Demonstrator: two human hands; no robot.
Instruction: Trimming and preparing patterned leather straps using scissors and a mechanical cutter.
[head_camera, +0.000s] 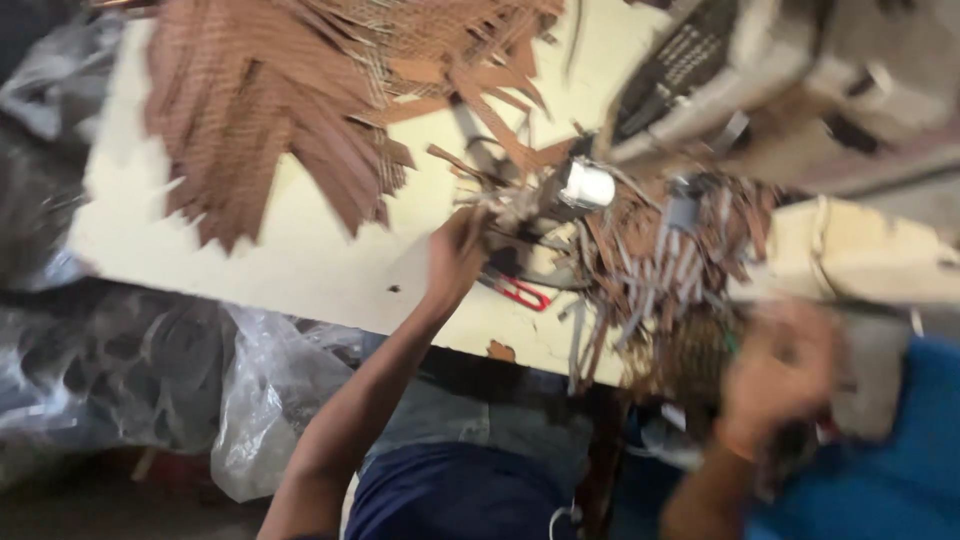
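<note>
Cream table (300, 250), strips heaped at eleven o'clock; left hand (455, 255) pinches brown strips (500, 215); better lift slowly. Right hand (780, 370) blurred, grip unclear.

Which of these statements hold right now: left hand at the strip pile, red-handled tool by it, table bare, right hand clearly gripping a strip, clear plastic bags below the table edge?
1. The left hand reaches into the tangled strip heap. True.
2. A red-handled tool lies on the table beside that hand. True.
3. The table is bare. False: brown strips are spread across it.
4. The right hand clearly grips a strip. False: it is too blurred to tell.
5. Clear plastic bags sit below the table edge. True.
</note>
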